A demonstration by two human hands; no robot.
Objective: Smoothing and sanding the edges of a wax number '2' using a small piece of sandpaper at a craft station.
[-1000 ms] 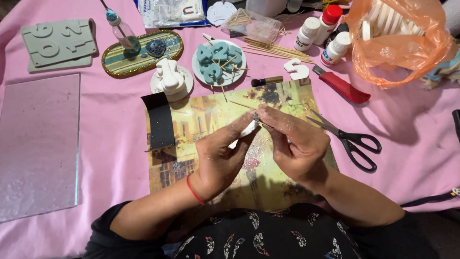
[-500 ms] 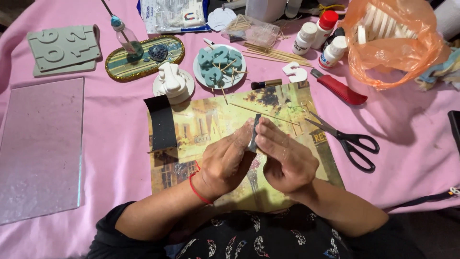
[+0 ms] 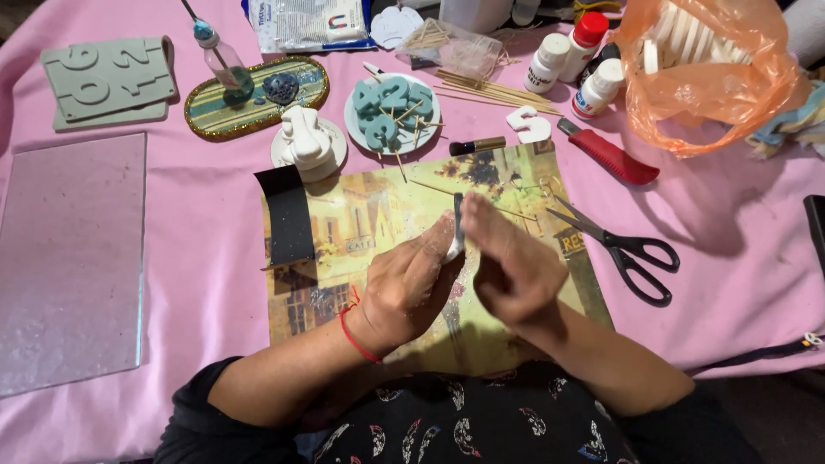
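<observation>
My left hand [image 3: 404,288], with a red thread at the wrist, pinches a small white moulded piece [image 3: 453,250] over a printed picture mat [image 3: 369,215]. My right hand [image 3: 511,266] is pressed close against it. The right fingers hold a thin dark strip [image 3: 458,213] upright against the white piece. White dust covers my left fingers. Most of the white piece is hidden between the two hands.
On the pink cloth lie black-handled scissors [image 3: 623,249], a red utility knife [image 3: 610,155], an orange bag [image 3: 713,69], white bottles [image 3: 550,60], a plate of teal shapes on sticks [image 3: 391,112], a white figure [image 3: 305,142], a black abrasive sheet [image 3: 288,215], a grey number mould [image 3: 107,82] and a clear sheet [image 3: 69,258].
My hands have drawn closer together. The dark strip now stands upright between them against the white piece, and the right hand has turned its back toward the camera.
</observation>
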